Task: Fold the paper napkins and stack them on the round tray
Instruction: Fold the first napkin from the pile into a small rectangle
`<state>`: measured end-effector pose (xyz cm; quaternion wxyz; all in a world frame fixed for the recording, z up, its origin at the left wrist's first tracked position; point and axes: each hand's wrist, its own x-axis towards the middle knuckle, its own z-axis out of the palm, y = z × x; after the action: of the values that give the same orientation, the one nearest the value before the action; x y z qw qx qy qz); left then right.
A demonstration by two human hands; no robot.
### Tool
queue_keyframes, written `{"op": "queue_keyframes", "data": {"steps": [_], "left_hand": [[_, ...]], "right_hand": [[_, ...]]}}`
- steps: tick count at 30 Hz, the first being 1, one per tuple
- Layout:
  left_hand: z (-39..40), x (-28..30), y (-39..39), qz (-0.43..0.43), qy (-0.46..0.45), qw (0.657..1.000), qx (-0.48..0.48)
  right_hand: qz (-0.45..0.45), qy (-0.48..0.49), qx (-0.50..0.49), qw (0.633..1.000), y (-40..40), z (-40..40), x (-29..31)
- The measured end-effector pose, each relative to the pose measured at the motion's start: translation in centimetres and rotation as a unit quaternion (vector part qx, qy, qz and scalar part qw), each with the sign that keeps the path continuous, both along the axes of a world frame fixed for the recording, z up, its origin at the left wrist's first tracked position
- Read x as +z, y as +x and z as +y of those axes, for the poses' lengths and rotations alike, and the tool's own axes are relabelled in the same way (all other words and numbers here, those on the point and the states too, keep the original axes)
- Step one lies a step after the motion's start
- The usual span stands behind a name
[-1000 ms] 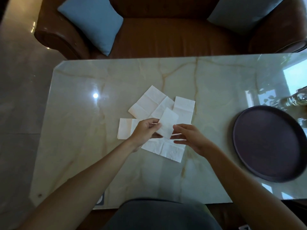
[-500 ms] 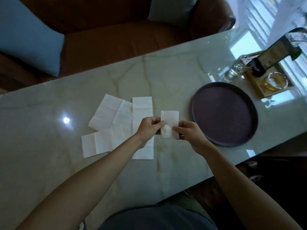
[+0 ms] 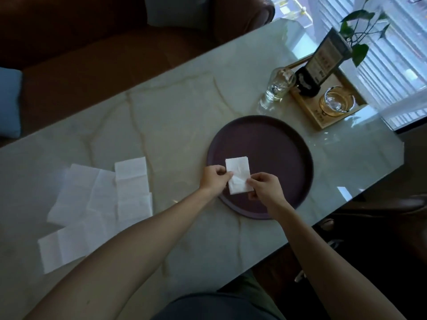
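Pinching the folded napkin (image 3: 238,174) from both sides: your left hand (image 3: 213,179) grips its left edge, your right hand (image 3: 265,189) its lower right corner, hiding that corner. Whether the napkin touches the round tray (image 3: 277,144) or hangs just above its near-left part, you cannot tell. Napkin's long axis runs from you toward the far edge of the bench (image 3: 175,116), tilted slightly. Unfolded napkins (image 3: 104,204) overlap near the bench's left end; their count is unclear. At the far right corner: a glass bottle (image 3: 276,88), a wooden tray (image 3: 323,105) with a dark bottle (image 3: 320,65) and a glass dish (image 3: 336,103). A plant (image 3: 360,31) is cut off above.
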<state>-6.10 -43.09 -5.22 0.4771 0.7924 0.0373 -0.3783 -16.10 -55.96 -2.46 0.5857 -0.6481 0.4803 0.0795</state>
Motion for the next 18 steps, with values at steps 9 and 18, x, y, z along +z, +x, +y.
{"op": "queue_keyframes", "data": {"steps": [9,18], "left_hand": [[-5.6,-2.8,-1.2,-0.001,0.061,0.998,-0.016],[-6.5,-4.0,-2.0,-0.041,0.118,0.992,-0.032]], "right_hand": [[0.047,-0.025,-0.014,0.998,-1.3,-4.7,-3.9],[0.116,-0.133,0.082,0.981,-1.6,-4.7,-4.9]]}}
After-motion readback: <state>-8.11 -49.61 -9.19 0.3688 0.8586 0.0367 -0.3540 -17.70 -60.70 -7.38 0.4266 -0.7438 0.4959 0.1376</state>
